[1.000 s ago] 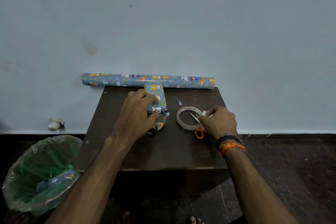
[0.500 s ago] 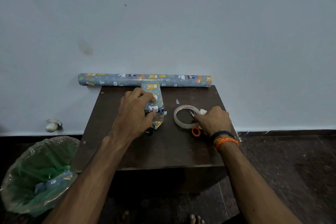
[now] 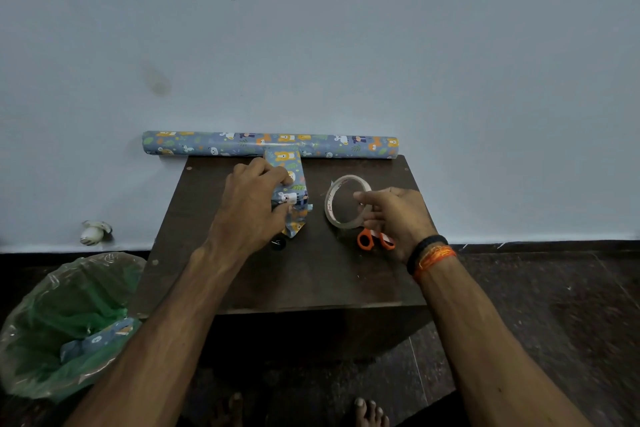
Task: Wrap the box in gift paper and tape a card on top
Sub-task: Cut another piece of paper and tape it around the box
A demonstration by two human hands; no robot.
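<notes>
The left hand (image 3: 250, 210) grips the wrapped box (image 3: 290, 196) in the middle of the small table (image 3: 311, 274). The right hand (image 3: 398, 218) tips up the tape roll (image 3: 337, 199), fingers curled on its rim, above the orange scissors (image 3: 372, 240).

A dark wooden table (image 3: 311, 281) is set against a pale wall (image 3: 311, 28). Left of the table and nearer than it, a bin lined with green plastic (image 3: 52, 333) is seen on the dark floor (image 3: 554, 322); a small white object (image 3: 93, 232) is seen at the wall's foot, left of the table
</notes>
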